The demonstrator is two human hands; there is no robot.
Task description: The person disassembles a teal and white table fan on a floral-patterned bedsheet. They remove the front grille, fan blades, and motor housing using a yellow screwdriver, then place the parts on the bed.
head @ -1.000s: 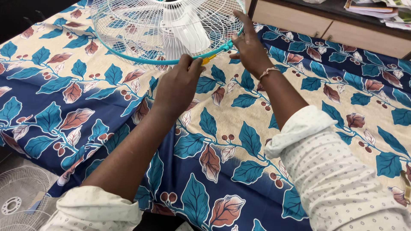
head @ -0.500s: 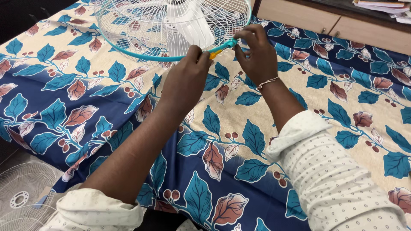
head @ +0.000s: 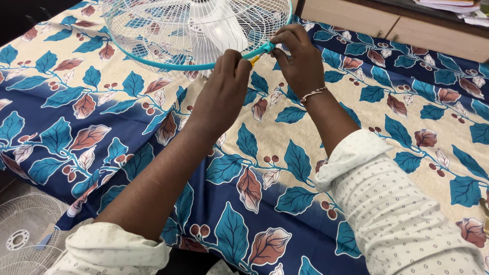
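Fan guard (head: pixel 168 30), a white wire cage ringed by a teal band (head: pixel 168 63), lies on the leaf-patterned cloth (head: pixel 102 127) at the table's far edge, sitting slightly nearer the top of the view than half a second ago; the right hand (head: pixel 300 61), earlier spread on the rim, now pinches the teal clip (head: pixel 265 48) with curled fingers; the left hand (head: pixel 221 94) has closed in beside it, fingers clenched on a small yellow tool (head: pixel 253 59) at the clip.

Leaf-print bedspread (head: pixel 407 117), perhaps wooden drawers (head: pixel 387 28).
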